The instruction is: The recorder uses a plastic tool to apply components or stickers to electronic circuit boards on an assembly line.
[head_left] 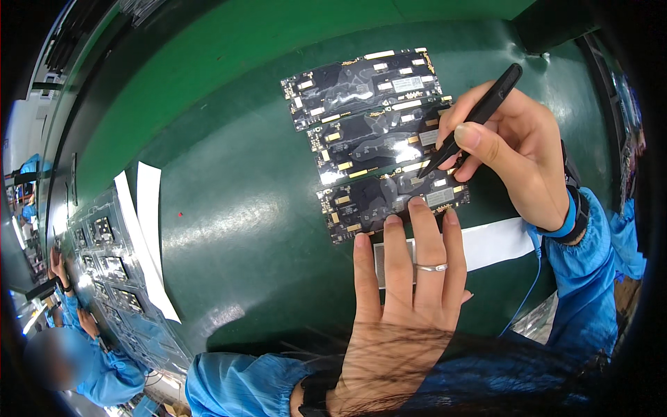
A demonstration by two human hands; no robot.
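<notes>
Three dark circuit boards with gold and white pads lie in a column on the green work surface: the far board [340, 87], the middle board [361, 146] and the near board [375, 205]. Clear film patches cover parts of them. My right hand [517, 149] is closed around black tweezers [479, 115], whose tip is at the far edge of the near board. My left hand [410, 292], fingers spread, has its fingertips on that board's near edge. A ring is on one finger. Beneath the left fingers, a small grey rectangular piece [380, 264] is partly hidden.
White paper [493, 243] lies right of my left hand. A blue wrist cord [528, 292] hangs from my right wrist. Far left are white strips [148, 229] and a clear tray [156, 326] holding small boards. Another person [114, 372] in blue sits beyond the tray.
</notes>
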